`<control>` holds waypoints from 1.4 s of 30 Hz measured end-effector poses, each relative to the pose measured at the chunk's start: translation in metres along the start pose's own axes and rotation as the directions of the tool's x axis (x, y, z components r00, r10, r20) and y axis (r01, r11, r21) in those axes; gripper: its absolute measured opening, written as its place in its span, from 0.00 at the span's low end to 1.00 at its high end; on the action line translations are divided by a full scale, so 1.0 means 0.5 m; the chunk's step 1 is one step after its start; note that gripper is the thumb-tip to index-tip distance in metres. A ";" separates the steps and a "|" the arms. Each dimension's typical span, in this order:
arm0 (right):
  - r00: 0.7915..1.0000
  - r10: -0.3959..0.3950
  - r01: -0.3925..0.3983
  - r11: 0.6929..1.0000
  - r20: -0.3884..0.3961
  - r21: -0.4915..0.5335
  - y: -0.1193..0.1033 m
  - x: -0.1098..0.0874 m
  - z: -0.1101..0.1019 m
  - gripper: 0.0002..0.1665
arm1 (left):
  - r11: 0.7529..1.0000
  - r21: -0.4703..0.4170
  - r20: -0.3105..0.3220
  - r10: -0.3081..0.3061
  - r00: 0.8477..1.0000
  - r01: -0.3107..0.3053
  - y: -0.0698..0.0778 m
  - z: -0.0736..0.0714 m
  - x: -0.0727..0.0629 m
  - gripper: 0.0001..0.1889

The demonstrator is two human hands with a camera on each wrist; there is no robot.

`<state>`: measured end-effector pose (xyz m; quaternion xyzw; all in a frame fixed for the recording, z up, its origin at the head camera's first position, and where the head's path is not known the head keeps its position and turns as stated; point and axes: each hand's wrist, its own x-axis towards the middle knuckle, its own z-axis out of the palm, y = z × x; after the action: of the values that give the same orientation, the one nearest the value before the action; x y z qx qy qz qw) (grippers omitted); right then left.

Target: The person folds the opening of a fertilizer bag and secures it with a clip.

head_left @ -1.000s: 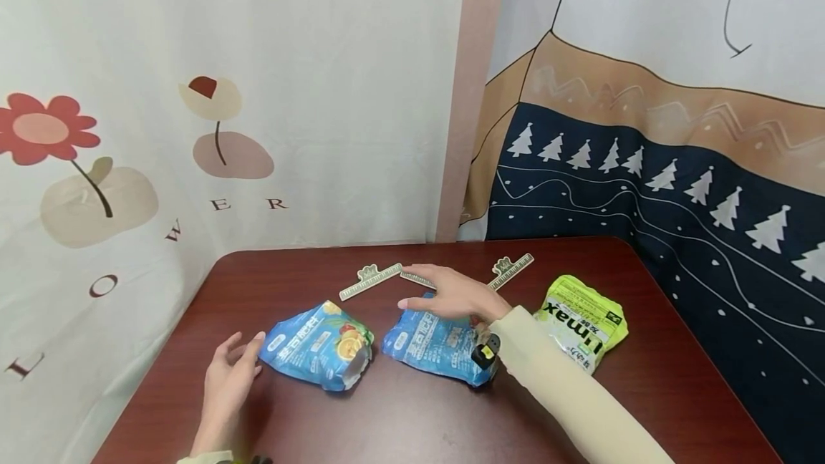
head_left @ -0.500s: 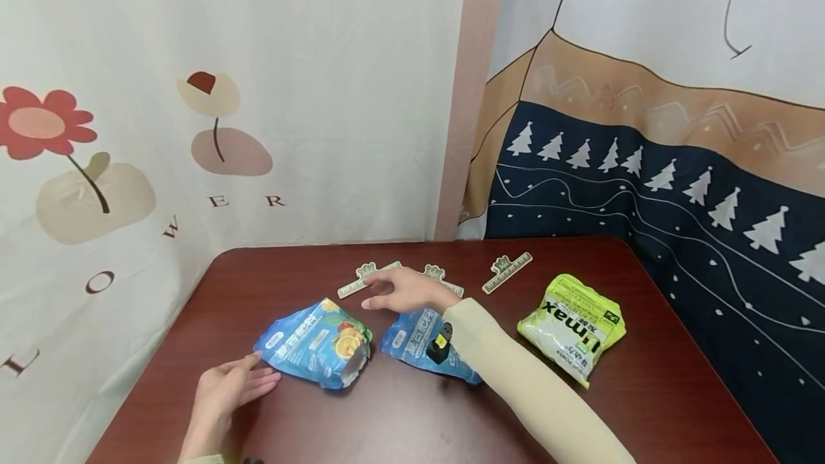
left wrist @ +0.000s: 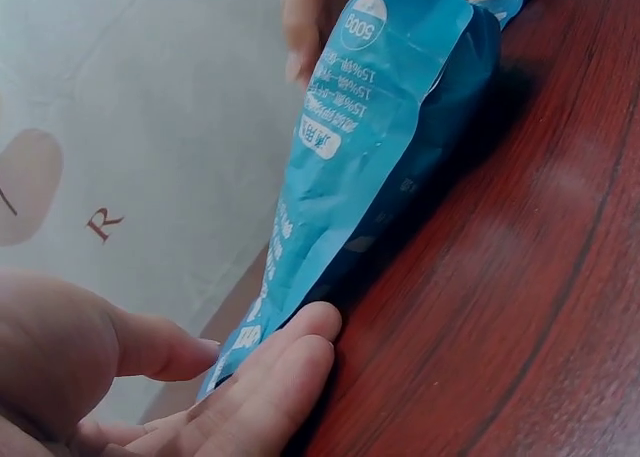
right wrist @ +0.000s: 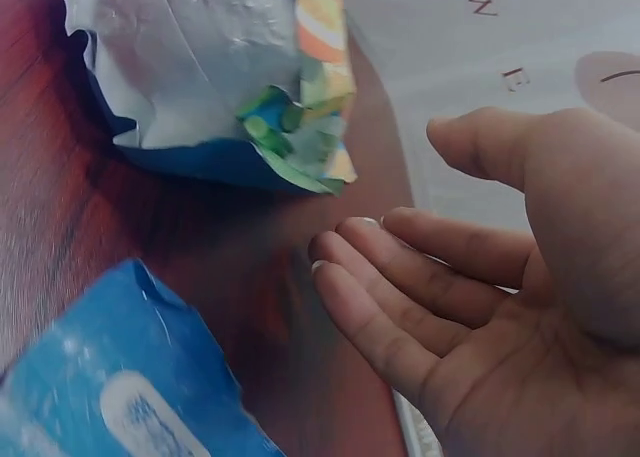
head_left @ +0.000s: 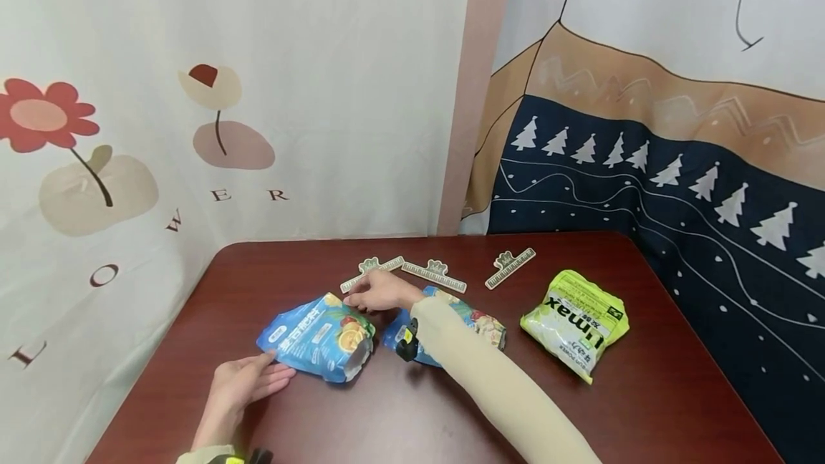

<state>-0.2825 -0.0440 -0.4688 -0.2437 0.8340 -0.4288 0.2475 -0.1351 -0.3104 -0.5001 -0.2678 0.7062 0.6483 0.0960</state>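
Note:
A blue bag printed with oranges lies left of centre on the table. At its left corner my left hand pinches the narrow tip, thumb on one side and straight fingers on the other, as the left wrist view shows with the bag between them. Above the bag's far right edge hovers my right hand. In the right wrist view the right hand has its fingers spread and nothing held, facing the bag's crumpled silver end. A second blue bag lies partly hidden under my right forearm.
Three ruler-like clips lie at the table's back: a left clip, a middle clip and a right clip. A green-and-white bag lies at right. Printed curtains stand behind the dark red table.
My right hand has moved left from over the second blue bag to the first one's far edge. My left hand has shifted slightly right, its fingers straightening along the bag's near edge.

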 end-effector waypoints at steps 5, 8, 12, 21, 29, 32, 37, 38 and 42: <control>0.999 0.041 -0.041 0.999 -0.018 0.012 0.004 0.017 0.022 0.14 | 1.000 -0.003 0.005 0.007 1.000 -0.007 -0.002 0.008 0.000 0.33; 0.999 0.040 -0.042 0.998 -0.035 -0.041 0.004 0.019 0.033 0.11 | 1.000 -0.001 -0.004 0.007 1.000 -0.007 -0.002 0.011 -0.001 0.32; 0.997 0.025 -0.036 0.989 -0.076 -0.145 0.005 0.020 0.046 0.10 | 1.000 0.004 -0.008 0.014 1.000 -0.014 -0.004 0.012 -0.002 0.30; 0.985 0.046 -0.073 0.983 -0.163 -0.166 0.003 0.018 0.060 0.07 | 0.999 0.015 -0.042 0.029 0.999 -0.028 -0.008 0.016 -0.002 0.30; 0.980 0.040 -0.064 0.991 -0.194 -0.116 0.004 0.013 0.062 0.07 | 0.998 0.031 -0.082 0.052 0.995 -0.050 -0.007 0.021 -0.005 0.26; 0.979 0.027 -0.048 0.993 -0.201 -0.104 0.008 0.009 0.061 0.07 | 0.997 0.025 -0.095 0.068 0.993 -0.066 -0.005 0.023 -0.005 0.25; 0.974 0.031 -0.048 0.996 -0.224 -0.071 0.010 0.000 0.059 0.07 | 0.995 0.023 -0.113 0.095 0.989 -0.093 0.004 0.026 -0.007 0.23; 0.973 0.034 -0.049 0.997 -0.229 -0.060 0.011 -0.002 0.059 0.06 | 0.995 0.023 -0.116 0.103 0.988 -0.101 0.006 0.027 -0.008 0.23; 0.965 0.019 -0.031 0.999 -0.262 -0.042 0.011 -0.012 0.055 0.05 | 0.992 0.019 -0.127 0.128 0.984 -0.127 0.013 0.030 -0.006 0.21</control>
<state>-0.2618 -0.0539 -0.4863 -0.1800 0.8719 -0.4349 0.1349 -0.1390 -0.2950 -0.4951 -0.2627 0.7301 0.6308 0.0102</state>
